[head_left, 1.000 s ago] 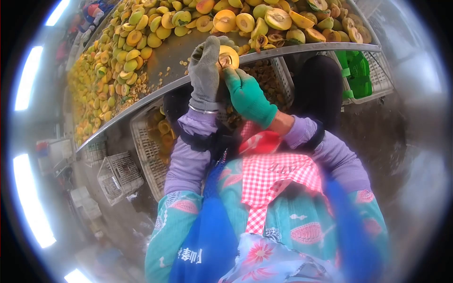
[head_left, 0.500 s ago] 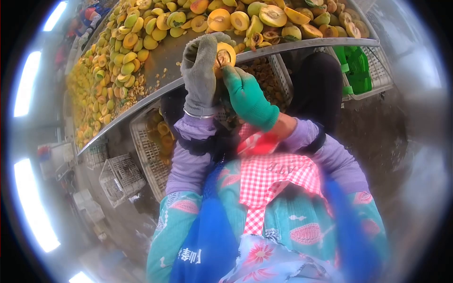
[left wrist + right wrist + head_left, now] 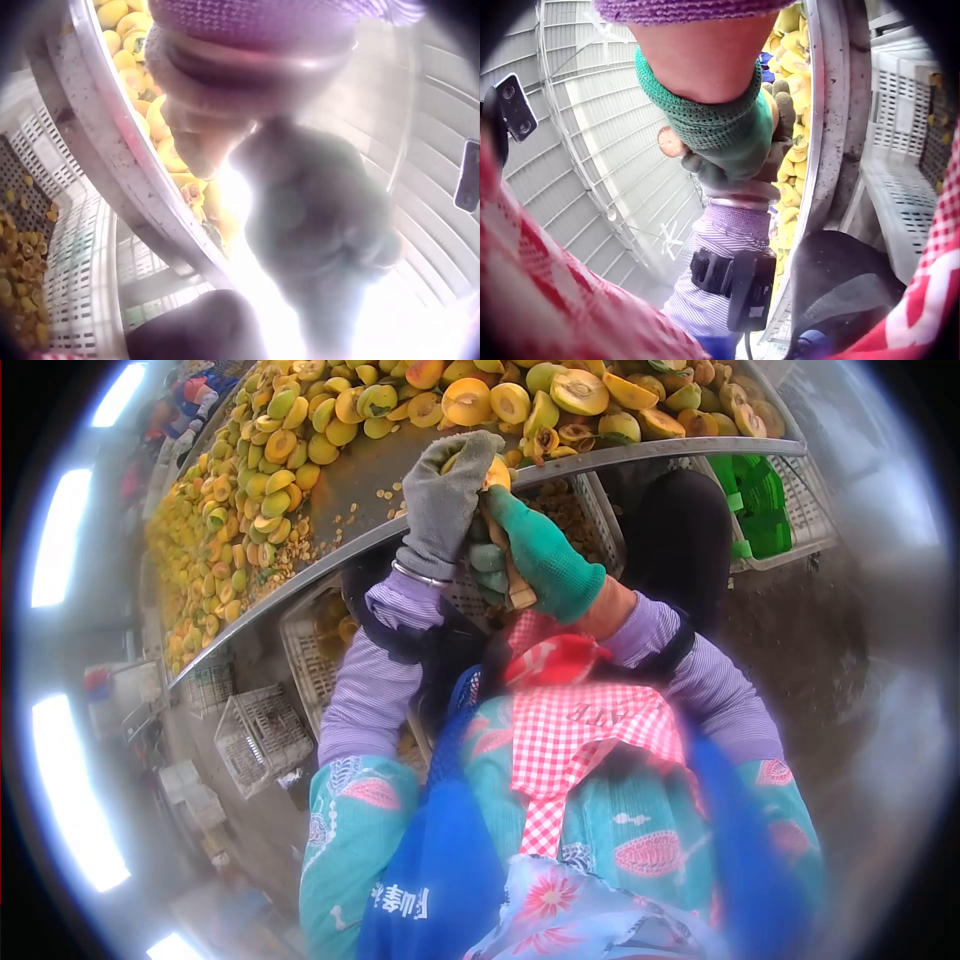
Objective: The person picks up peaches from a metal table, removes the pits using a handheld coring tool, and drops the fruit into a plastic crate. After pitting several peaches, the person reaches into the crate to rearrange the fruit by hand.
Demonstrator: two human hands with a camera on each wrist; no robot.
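Fruit [image 3: 497, 475] sits inside the curled left hand [image 3: 443, 495]; right hand [image 3: 550, 560] grips a handle [image 3: 519, 590].

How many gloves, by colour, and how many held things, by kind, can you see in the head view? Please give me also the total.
Grey glove: 1
Green glove: 1
Held piece of fruit: 1
Held wooden handle: 1
Total: 4
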